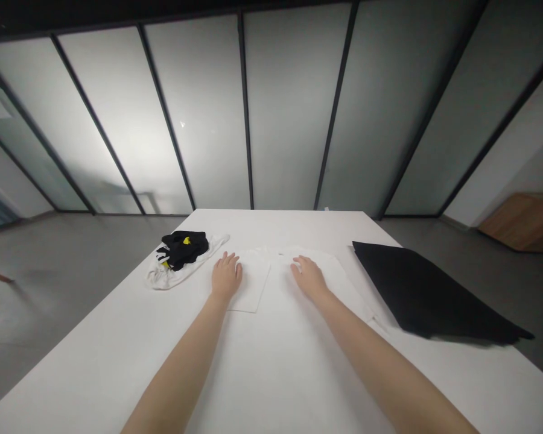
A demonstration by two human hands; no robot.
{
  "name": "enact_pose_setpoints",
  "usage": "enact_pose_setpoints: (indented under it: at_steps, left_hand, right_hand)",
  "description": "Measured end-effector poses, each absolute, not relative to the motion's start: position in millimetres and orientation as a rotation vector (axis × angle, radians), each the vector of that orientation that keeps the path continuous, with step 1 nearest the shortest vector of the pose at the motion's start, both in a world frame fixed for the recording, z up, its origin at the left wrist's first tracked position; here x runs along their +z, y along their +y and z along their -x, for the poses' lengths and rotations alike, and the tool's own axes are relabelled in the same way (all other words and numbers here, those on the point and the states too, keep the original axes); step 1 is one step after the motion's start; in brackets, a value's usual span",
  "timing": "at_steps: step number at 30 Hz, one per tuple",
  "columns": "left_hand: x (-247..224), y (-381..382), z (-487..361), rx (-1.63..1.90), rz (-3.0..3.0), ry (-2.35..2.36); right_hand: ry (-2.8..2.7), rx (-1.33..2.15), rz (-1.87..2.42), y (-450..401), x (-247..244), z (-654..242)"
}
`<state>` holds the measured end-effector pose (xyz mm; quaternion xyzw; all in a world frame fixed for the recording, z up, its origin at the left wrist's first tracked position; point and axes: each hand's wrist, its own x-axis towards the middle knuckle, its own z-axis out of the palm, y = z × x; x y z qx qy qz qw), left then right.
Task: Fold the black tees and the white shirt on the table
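A white garment (344, 280) lies spread on the white table, hard to tell from the tabletop. Its left part shows a straight-edged white panel (253, 289) that looks folded over. My left hand (227, 276) rests on the left edge of this panel, fingers apart and pointing away from me. On the garment's right part is my right hand (309, 276), its fingers slightly curled and apart, with nothing in them. A small dark mark shows on the garment between the hands, near its far edge.
A crumpled black garment with yellow and white parts (185, 250) lies on white cloth (163, 278) at the table's left. Flat black sheets or fabric (434, 295) cover the right side. The white table (271, 223) ends before frosted glass panels (289, 114).
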<state>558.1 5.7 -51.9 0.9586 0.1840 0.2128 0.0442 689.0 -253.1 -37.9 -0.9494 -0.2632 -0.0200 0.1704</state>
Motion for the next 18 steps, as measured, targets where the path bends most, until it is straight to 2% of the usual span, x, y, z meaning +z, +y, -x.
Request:
enact_pose_setpoints:
  at_steps: [6,10,18]
  left_hand:
    - [-51.5,-16.8,-578.7,0.408,-2.97,0.189]
    - [-55.6,-30.7,-615.8,0.206,-2.997,0.251]
    - [-61.6,-13.1,-647.8,0.106,-3.003,0.462]
  right_hand:
    - [-0.75,-0.007,2.817,-286.8,-44.9,-717.4]
    - [-0.876,0.041,2.83,-275.0,-48.0,-724.7]
    - [-0.81,0.15,2.903,-261.9,-55.2,-747.7]
